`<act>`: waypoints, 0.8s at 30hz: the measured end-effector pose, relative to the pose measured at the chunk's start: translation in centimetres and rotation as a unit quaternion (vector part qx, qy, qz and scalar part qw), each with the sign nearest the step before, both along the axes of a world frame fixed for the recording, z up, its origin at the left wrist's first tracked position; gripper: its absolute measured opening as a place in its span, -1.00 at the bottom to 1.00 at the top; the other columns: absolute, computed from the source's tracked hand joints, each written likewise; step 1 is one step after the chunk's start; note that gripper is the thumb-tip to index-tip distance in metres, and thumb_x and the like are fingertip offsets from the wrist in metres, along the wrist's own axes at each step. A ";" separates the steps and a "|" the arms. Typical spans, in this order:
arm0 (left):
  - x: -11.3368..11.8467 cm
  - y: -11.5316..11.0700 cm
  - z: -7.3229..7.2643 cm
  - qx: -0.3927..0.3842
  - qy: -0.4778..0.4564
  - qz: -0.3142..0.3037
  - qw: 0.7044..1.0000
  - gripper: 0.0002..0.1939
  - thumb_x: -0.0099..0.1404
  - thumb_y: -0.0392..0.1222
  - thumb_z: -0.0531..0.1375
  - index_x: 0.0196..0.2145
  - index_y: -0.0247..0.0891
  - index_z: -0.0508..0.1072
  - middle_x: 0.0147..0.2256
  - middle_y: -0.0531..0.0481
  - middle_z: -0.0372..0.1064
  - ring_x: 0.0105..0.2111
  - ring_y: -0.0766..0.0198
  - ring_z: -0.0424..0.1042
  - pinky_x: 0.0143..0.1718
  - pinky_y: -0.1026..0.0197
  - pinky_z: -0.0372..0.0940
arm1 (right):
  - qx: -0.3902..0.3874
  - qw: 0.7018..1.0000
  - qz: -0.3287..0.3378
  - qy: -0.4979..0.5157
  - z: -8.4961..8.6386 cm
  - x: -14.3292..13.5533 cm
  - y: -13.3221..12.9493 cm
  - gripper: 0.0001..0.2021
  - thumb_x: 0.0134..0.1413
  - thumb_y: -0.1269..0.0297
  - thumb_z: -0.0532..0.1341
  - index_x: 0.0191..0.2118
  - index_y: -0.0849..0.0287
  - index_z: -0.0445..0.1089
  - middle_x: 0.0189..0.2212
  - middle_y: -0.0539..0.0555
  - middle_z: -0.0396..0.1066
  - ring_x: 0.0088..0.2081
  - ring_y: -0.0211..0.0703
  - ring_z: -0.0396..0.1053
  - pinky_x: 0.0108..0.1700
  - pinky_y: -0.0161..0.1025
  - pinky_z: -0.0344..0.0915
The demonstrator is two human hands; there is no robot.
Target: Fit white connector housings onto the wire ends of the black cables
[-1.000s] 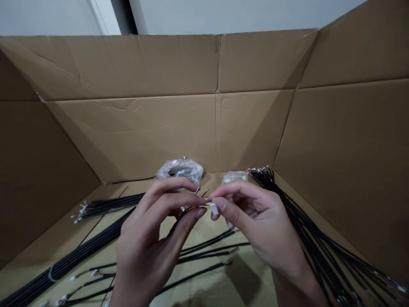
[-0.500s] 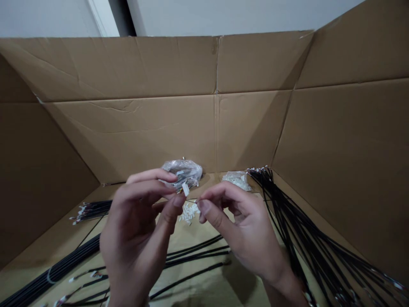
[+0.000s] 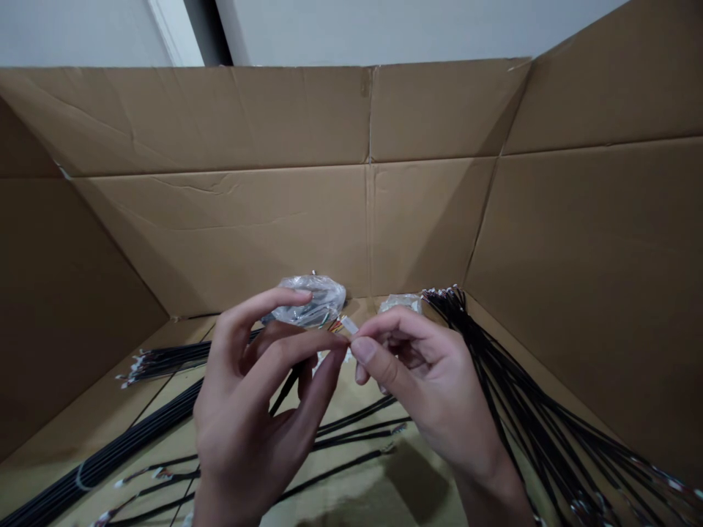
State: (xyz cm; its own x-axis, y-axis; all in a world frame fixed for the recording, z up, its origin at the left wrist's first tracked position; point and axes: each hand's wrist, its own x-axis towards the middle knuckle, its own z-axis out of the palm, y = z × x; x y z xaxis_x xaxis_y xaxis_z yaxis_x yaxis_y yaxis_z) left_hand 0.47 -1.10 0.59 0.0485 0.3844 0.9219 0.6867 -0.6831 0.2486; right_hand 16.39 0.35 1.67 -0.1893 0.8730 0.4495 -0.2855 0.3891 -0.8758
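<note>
Both of my hands meet in the middle at a small white connector [image 3: 348, 325] with red, yellow and other coloured wires behind it. My left hand [image 3: 258, 402] is closed around a black sleeved cable [image 3: 285, 388], which passes through its curled fingers; its forefinger and thumb reach the right fingertips. With thumb and forefinger pinched, my right hand [image 3: 422, 373] is at the connector's lower edge. What exactly lies between those fingertips is mostly hidden. Behind the hands, small white connector pieces [image 3: 317, 359] lie partly covered on the surface.
A clear plastic bag [image 3: 313, 296] and a smaller bag [image 3: 403, 302] lie by the cardboard back wall [image 3: 274, 234]. Black cable bundles lie at left [image 3: 121, 446] and right [image 3: 516, 395]. Several loose cables [image 3: 340, 472] cross the surface beneath my hands.
My left hand has moved right, its fingertips now against those of my right hand. The white connector has shifted right and turned, and the black cable inside the left hand now shows.
</note>
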 end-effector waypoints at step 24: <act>-0.1 0.2 -0.4 0.008 0.087 -0.013 0.996 -0.84 0.43 -0.44 0.18 -0.19 -0.22 0.47 0.09 -0.04 0.30 -0.44 0.48 0.42 -0.34 0.26 0.49 | -0.098 0.991 0.087 -0.039 0.0 1.5 1.1 -0.82 0.27 0.27 0.33 -0.35 0.22 0.43 -0.59 -0.10 0.41 -0.58 -0.42 0.19 -0.51 -0.45 0.15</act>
State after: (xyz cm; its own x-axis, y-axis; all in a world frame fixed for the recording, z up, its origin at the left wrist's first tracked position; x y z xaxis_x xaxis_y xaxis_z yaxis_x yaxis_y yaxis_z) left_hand 0.38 -0.95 0.17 0.2174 0.3660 0.9049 0.7002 -0.7044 0.1166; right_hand 17.91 1.44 1.64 -0.3716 0.8934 0.2523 -0.2615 0.1601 -0.9518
